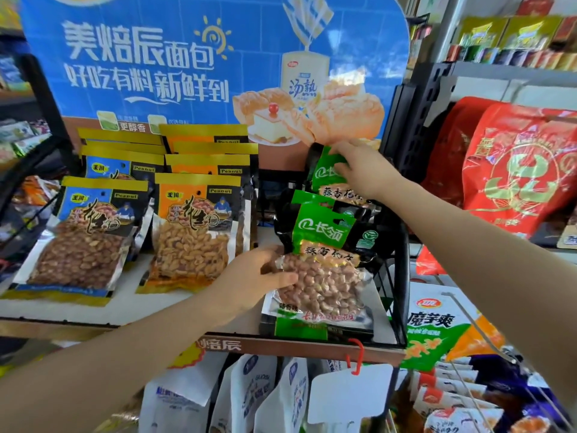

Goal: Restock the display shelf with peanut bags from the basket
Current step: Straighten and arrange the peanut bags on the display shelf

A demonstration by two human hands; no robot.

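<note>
Three green-topped peanut bags lean in a row at the right end of the display shelf. My left hand grips the left edge of the front green bag, thumb across its clear window. My right hand pinches the top of the rear green bag, which stands against the blue backboard. A middle green bag sits between them. To the left stand a row of orange-labelled peanut bags and a row of blue-labelled peanut bags. No basket is in view.
A blue bread advert board backs the shelf. A black wire side rail bounds its right end. Large red bags fill the neighbouring rack on the right. Snack packs and white pouches hang below, beside a red hook.
</note>
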